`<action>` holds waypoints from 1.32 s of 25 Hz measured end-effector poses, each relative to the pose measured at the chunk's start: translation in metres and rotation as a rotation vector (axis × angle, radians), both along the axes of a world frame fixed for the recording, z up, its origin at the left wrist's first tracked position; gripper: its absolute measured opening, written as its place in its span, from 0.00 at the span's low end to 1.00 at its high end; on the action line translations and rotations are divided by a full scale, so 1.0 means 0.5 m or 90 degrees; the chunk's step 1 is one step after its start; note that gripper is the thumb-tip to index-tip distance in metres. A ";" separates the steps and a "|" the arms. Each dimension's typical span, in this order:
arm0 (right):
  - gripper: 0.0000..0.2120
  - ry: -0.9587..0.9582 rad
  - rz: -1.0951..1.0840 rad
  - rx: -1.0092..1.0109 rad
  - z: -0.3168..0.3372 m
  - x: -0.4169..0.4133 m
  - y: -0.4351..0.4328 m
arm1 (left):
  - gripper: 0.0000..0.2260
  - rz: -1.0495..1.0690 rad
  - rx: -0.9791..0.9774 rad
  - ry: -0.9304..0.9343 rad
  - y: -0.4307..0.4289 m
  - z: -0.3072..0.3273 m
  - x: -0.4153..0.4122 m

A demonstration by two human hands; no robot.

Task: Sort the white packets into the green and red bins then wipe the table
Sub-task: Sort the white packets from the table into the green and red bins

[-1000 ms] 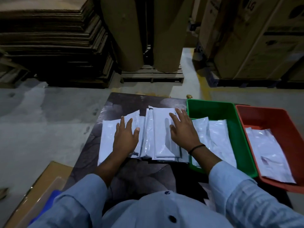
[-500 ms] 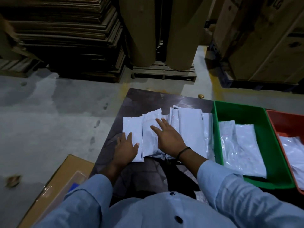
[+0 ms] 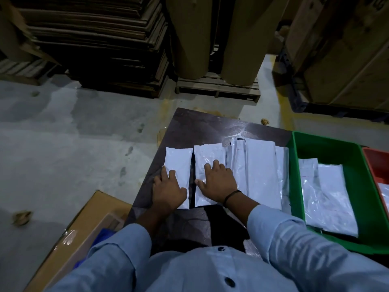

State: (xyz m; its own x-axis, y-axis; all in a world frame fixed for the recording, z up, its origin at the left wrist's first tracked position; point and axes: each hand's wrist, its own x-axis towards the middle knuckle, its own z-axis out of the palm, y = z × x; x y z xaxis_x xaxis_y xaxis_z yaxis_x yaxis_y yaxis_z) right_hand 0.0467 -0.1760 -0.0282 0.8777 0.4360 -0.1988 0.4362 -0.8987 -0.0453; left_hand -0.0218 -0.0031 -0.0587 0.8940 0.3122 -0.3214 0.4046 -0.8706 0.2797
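So the white packets are spread in a row across the dark table (image 3: 189, 127), running from about 9 o'clock over to 3 o'clock of the tabletop. The leftmost packet (image 3: 179, 159) sits a bit apart from the second packet (image 3: 208, 157), with a thin dark gap between them. Past that there's an overlapping bunch of packets (image 3: 261, 165) at roughly 2 o'clock from the hands; hard to count those since they're stacked over each other and the light is pretty dim.

The left hand (image 3: 168, 191) lies flat on the near end of the leftmost packet, fingers stretched out and slightly spread, not gripping anything, just pressing down. The right hand (image 3: 219, 183) does the same on the second packet, palm down, fingers loosely fanned, nothing pinched. It covers most of that packet's near half.

At 3 o'clock is the green bin (image 3: 328, 148) with a couple of packets inside (image 3: 328, 194); its near corner is hidden behind the right sleeve (image 3: 294, 239). The red bin (image 3: 376, 163) is barely in shot, cut off by the right edge, with a sliver of white showing in it.

Down at 7 o'clock a cardboard box (image 3: 84, 224) sits beside the table on the floor, partly blocked by the left sleeve (image 3: 117, 256). At 12 o'clock there's big cardboard rolls on a pallet (image 3: 216, 87).
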 end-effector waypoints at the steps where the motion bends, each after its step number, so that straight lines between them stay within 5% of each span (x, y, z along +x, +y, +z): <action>1: 0.34 -0.005 -0.016 -0.004 -0.002 -0.001 0.006 | 0.34 0.007 0.003 -0.004 -0.001 -0.001 -0.002; 5: 0.45 0.072 -0.028 -0.053 -0.024 -0.010 0.023 | 0.41 -0.008 0.059 -0.012 -0.005 -0.006 -0.004; 14: 0.41 0.130 -0.026 -0.014 -0.021 -0.012 0.027 | 0.37 0.032 0.000 0.006 0.000 -0.003 0.004; 21: 0.34 -0.008 -0.042 0.153 0.087 0.065 0.001 | 0.33 0.045 -0.047 -0.142 -0.020 0.108 0.072; 33: 0.30 -0.141 -0.199 0.157 0.205 0.072 -0.317 | 0.31 -0.101 -0.178 -0.197 -0.299 0.219 0.174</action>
State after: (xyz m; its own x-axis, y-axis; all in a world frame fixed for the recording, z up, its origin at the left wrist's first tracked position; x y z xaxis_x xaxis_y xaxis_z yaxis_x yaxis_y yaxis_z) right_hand 0.0828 -0.3348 0.0741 0.9843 0.1542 0.0854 0.1691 -0.9629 -0.2102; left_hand 0.0653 -0.1525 0.0508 0.9912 0.1021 -0.0839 0.1320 -0.7888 0.6003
